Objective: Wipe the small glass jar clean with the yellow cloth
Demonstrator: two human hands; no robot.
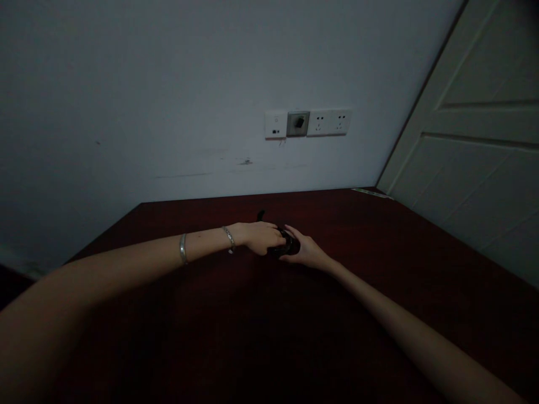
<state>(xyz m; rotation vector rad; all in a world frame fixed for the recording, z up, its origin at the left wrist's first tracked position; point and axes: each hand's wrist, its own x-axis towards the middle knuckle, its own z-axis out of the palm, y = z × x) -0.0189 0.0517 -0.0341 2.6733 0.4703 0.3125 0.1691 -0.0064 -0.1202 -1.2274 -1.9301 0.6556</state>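
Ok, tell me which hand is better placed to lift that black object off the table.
Left, probably: the left hand lies curled over the black object, while the right hand only touches its right side.

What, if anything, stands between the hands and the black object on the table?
Nothing visible does. The left hand and right hand both touch the black object, meeting over it on the table.

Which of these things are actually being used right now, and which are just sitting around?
In use:
small black object
left hand and right hand, both on it

Just there:
table
wall sockets
door
bracelets on the left arm
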